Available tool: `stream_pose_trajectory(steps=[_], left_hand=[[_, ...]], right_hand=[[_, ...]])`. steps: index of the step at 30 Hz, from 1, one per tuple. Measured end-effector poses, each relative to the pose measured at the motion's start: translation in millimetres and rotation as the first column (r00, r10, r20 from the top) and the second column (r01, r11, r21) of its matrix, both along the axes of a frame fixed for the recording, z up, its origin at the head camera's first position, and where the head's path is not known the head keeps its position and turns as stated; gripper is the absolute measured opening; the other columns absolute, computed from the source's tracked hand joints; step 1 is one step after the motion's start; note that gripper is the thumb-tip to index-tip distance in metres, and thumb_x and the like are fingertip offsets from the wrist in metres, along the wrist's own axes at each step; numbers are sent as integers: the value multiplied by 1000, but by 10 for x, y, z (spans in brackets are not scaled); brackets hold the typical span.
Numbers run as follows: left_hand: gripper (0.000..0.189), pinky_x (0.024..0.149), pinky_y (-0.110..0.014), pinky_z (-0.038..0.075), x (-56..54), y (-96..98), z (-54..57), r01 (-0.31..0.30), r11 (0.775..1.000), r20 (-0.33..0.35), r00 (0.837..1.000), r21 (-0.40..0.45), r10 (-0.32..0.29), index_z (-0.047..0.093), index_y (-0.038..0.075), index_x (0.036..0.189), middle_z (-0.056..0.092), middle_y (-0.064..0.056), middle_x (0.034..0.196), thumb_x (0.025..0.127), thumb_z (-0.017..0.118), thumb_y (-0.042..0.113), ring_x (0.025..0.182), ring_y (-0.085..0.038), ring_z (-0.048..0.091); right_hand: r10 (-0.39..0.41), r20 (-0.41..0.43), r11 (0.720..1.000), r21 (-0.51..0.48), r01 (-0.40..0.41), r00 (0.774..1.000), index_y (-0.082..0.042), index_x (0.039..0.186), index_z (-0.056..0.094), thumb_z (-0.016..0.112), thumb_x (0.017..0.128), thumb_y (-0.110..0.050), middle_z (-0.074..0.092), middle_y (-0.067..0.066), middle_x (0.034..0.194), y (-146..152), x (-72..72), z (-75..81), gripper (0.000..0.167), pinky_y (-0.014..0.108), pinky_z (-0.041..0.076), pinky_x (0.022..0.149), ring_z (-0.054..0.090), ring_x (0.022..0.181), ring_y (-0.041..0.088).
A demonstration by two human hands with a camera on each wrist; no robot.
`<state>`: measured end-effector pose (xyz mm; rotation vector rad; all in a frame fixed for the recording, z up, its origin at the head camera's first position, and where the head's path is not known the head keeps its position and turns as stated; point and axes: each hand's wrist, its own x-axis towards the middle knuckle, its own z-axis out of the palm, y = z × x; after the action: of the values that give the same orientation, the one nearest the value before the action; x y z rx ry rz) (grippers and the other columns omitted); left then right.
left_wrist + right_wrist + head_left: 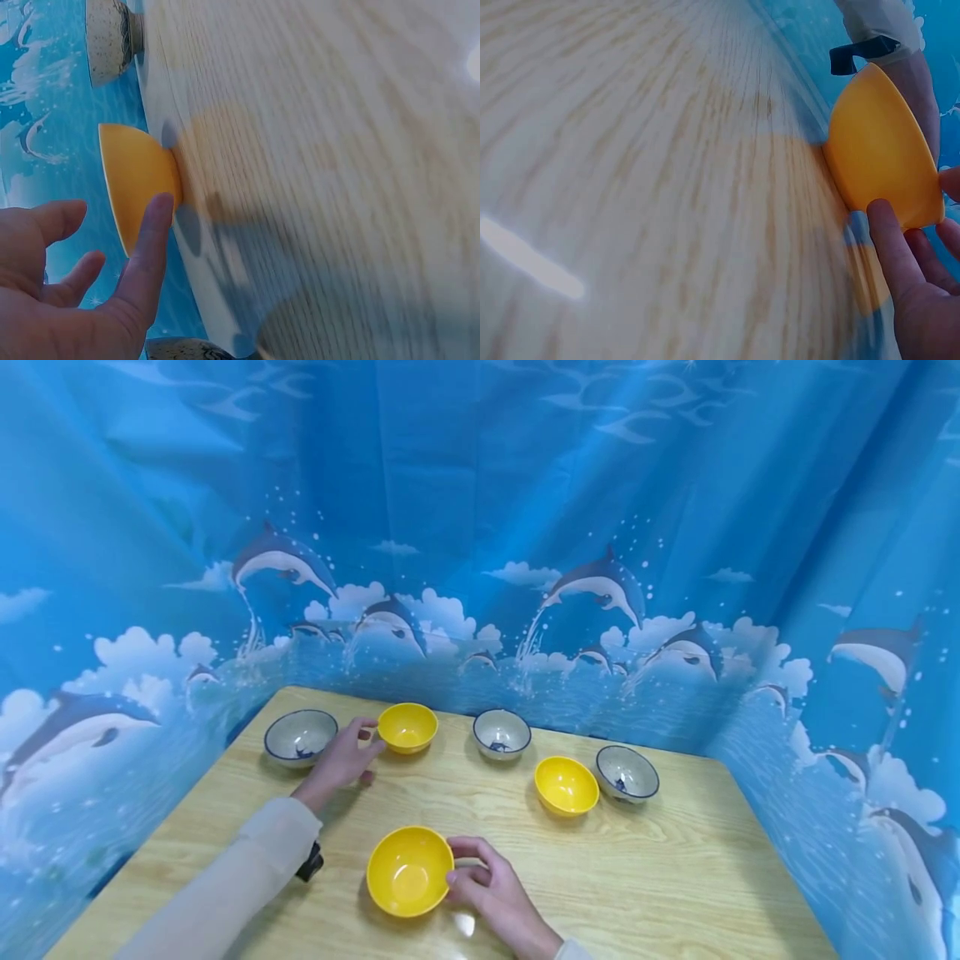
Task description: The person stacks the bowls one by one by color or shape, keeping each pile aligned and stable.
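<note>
My left hand (pixel 347 758), fingers apart, reaches to the left side of a yellow bowl (pixel 407 727) at the back of the table. In the left wrist view, one extended finger (pixel 150 240) overlaps this bowl's outer wall (pixel 139 172). Nearer the front, my right hand (pixel 498 889) holds another yellow bowl (pixel 410 870) by its right side, thumb and forefinger at the rim. From the right wrist, that bowl (pixel 881 142) shows its base close to the tabletop, with a fingertip low against its outer wall.
A grey-white bowl with a blue rim (pixel 301 737) stands left of my left hand. Along the back are another such bowl (pixel 502 734), a third yellow bowl (pixel 566 786) and one more blue-rimmed bowl (pixel 627 772). A dolphin-print curtain (pixel 480 568) surrounds the wooden table (pixel 675 877).
</note>
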<state>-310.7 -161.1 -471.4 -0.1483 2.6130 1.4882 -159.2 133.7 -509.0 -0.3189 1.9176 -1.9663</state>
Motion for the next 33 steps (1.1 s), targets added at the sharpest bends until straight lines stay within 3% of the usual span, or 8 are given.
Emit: stream_pose_trajectory(steps=[10,22,27,33], left_hand=[[64,79,-35,68,-165,23,-37,-34,999,41,999,18,34,31,9,169,38,-29,166,114,58,26,88,-28,73],[66,86,-34,69,-382,65,-52,-116,987,122,987,107,103,26,11,172,39,-27,165,115,56,24,122,-35,66],[66,86,-31,68,-446,52,-124,-152,964,170,979,218,115,24,13,172,42,-27,164,115,54,24,127,-34,65],[63,94,-31,67,-417,58,-132,-203,907,224,967,369,125,28,15,172,47,-26,163,115,54,22,135,-32,63]], right_hand=[[-12,6,1000,1,12,1000,-4,152,55,71,104,-14,62,16,146,-24,13,-2,52,28,65,98,69,122,20],[-14,16,1000,11,13,1000,-4,153,54,69,105,-13,60,17,148,-43,-4,15,51,29,65,98,70,122,22],[-16,14,1000,12,15,1000,-5,153,54,69,105,-14,60,16,149,-47,-6,8,51,28,65,98,69,124,22],[-19,11,999,32,19,1000,-6,154,54,69,104,-15,60,15,150,-47,-1,18,52,28,65,97,69,125,21]])
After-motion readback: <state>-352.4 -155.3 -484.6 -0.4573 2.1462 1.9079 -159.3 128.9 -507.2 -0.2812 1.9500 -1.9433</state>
